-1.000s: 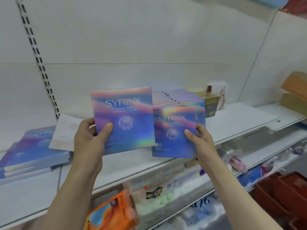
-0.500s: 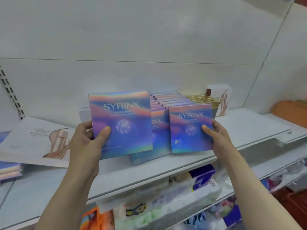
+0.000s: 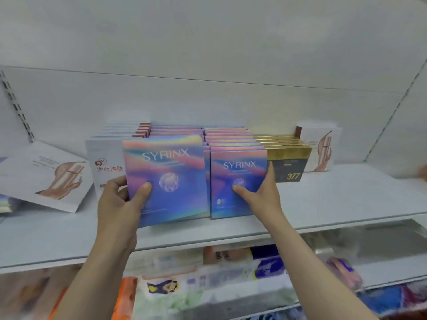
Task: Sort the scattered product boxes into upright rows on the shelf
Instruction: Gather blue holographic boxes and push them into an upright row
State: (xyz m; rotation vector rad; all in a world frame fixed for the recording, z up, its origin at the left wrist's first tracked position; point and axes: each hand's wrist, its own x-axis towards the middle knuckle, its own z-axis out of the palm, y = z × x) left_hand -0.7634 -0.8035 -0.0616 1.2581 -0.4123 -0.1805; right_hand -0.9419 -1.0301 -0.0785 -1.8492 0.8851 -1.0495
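Observation:
My left hand grips an iridescent blue-pink SYRINX box by its lower left corner and holds it upright in front of a row of the same boxes. My right hand presses thumb and fingers on a second SYRINX box, which stands upright on the white shelf as the front of the right-hand row. The two front boxes stand side by side, nearly touching.
A row of white boxes with Chinese print stands left of the SYRINX rows. Gold-topped boxes marked 377 stand to the right, then a white box with a hand picture. Another white box lies tilted at far left. Packaged goods fill the lower shelf.
My right hand has set its box down upright at the front of the right-hand row. My left hand has brought its box closer to the shelf, in front of the left row.

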